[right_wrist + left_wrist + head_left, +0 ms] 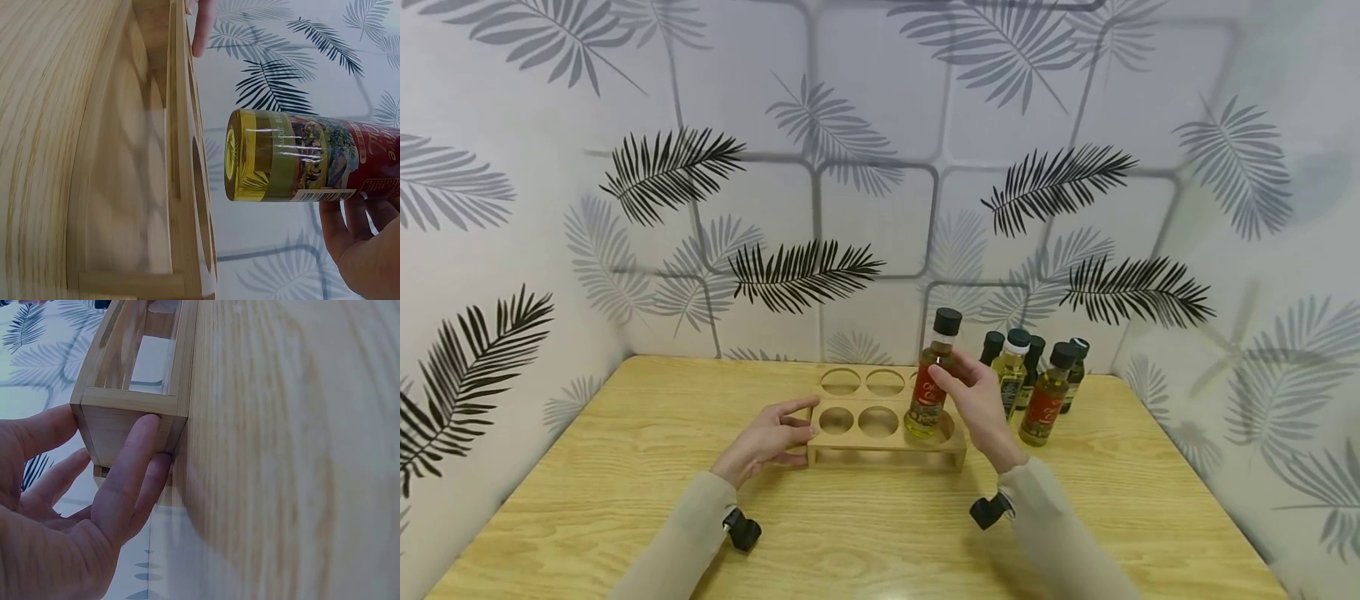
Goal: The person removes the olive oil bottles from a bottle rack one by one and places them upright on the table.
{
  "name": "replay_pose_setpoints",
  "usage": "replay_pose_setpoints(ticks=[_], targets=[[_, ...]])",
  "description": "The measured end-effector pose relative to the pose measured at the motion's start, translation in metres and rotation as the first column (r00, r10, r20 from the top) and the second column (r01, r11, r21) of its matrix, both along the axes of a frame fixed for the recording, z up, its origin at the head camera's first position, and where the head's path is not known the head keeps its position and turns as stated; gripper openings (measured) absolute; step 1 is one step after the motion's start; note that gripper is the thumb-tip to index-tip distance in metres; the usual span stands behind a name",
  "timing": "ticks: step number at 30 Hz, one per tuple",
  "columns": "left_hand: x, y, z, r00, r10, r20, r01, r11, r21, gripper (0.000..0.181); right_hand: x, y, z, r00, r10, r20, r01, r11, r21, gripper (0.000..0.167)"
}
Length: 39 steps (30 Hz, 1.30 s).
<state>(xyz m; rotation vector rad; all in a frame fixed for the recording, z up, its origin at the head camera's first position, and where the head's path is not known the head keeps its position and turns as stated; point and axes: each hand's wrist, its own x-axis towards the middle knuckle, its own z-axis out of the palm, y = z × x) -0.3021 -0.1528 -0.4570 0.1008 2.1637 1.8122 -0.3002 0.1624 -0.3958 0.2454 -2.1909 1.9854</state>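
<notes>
A two-tier wooden bottle rack with round holes stands on the table. My right hand grips an olive oil bottle with a red label and black cap, thumb on the near side. In the right wrist view, the base of that bottle is apart from the rack's holed top. At the rack's left end is my left hand; in the left wrist view, its nearly straight fingers touch the end panel and another digit touches the top corner.
Several oil bottles stand right of the rack, among them a red-labelled one and a pale yellow one. Behind the wooden table rises a wall with a leaf pattern.
</notes>
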Motion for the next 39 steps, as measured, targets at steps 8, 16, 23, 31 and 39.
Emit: replay_pose_setpoints(ticks=[8, 16, 23, 31, 39], targets=[[0.001, -0.002, 0.000, 1.000, -0.004, 0.004, 0.004, 1.000, -0.005, 0.057, 0.003, 0.021, -0.002, 1.000, -0.014, 0.016, 0.014, 0.998, 0.055, 0.050], [0.000, -0.003, 0.003, 1.000, -0.015, -0.007, 0.015, 1.000, -0.004, 0.056, 0.003, 0.048, -0.004, 0.998, -0.019, 0.054, 0.013, 0.993, 0.118, 0.064], [0.000, -0.002, 0.001, 1.000, -0.010, -0.005, 0.010, 1.000, -0.003, 0.056, 0.010, 0.066, -0.004, 0.997, -0.031, 0.072, 0.024, 0.995, 0.097, 0.066], [0.002, -0.001, -0.001, 1.000, -0.004, -0.002, 0.004, 1.000, 0.009, 0.056, 0.015, 0.085, -0.007, 0.998, -0.042, -0.035, 0.045, 0.995, 0.085, 0.058], [0.002, -0.001, -0.001, 1.000, 0.001, -0.005, -0.001, 1.000, 0.011, 0.056, 0.019, 0.107, -0.008, 0.995, 0.036, -0.096, -0.027, 0.996, 0.087, 0.056]])
